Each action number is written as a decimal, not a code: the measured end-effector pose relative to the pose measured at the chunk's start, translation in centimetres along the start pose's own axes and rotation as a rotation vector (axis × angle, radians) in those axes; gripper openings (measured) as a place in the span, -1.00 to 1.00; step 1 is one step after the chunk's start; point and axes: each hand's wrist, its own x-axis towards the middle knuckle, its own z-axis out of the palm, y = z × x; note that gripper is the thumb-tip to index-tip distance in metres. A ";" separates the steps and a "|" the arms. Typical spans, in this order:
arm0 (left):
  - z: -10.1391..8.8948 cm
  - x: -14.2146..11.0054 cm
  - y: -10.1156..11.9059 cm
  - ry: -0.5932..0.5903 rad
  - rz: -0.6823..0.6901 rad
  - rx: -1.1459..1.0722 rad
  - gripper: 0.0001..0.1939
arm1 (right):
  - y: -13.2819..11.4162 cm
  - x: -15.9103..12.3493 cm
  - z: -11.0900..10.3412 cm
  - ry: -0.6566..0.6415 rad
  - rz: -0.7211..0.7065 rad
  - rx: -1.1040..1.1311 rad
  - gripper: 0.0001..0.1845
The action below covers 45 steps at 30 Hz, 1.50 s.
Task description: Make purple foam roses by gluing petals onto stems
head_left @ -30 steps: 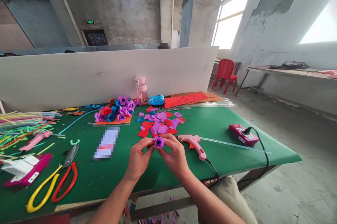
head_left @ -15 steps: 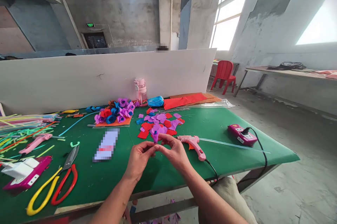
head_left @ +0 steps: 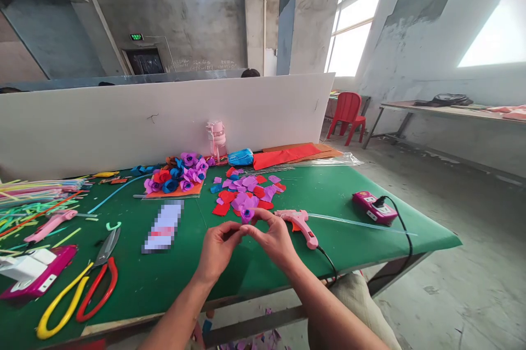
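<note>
Over the green table, a small purple paper flower with a dark blue centre is pinched at its base between both hands. My left hand is closed, its thumb and fingertips at the bottom of the flower. My right hand is closed as well, with the thumb low against the base and the index finger reaching along the petals' right side. The fingertips of the two hands meet. Loose purple, red and blue paper petals lie just behind them. A pink glue gun rests beside my right hand.
Finished paper flowers are heaped at the back. Scissors with yellow and red handles lie left, near a second glue gun, coloured sticks and a power strip. Another power strip with a cable sits right. A white board stands behind.
The flower has tilted so its blue centre faces me more, and it sits slightly lower in the fingers. The view has shifted slightly. Both hands keep their pinch.
</note>
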 end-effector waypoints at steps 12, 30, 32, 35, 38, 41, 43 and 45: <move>-0.2 0.0 0.3 -0.076 -0.279 -0.362 -0.75 | 0.6 0.1 0.8 -0.067 0.207 0.227 -0.62; -0.1 -0.2 0.3 -0.047 -0.281 -0.356 -0.77 | 0.7 -0.2 1.0 -0.099 0.282 0.228 -0.61; -0.2 -0.1 0.3 -0.055 -0.295 -0.362 -0.78 | 0.8 0.0 0.8 -0.150 0.346 0.389 -0.57; -0.1 -0.2 0.5 -0.080 -0.276 -0.340 -0.78 | 0.9 0.0 0.8 -0.145 0.340 0.435 -0.64; 0.2 -0.3 0.7 -0.077 -0.241 -0.298 -0.79 | 0.8 -0.1 0.9 -0.100 0.330 0.384 -0.67; 0.3 -0.4 0.7 -0.056 -0.210 -0.262 -0.79 | 0.6 -0.1 1.0 -0.069 0.298 0.324 -0.63; 0.3 -0.5 0.8 -0.050 -0.205 -0.259 -0.79 | 0.7 -0.1 0.9 -0.087 0.266 0.297 -0.61; 0.2 -0.4 0.7 -0.040 -0.209 -0.266 -0.79 | 1.0 0.0 0.8 -0.110 0.258 0.283 -0.58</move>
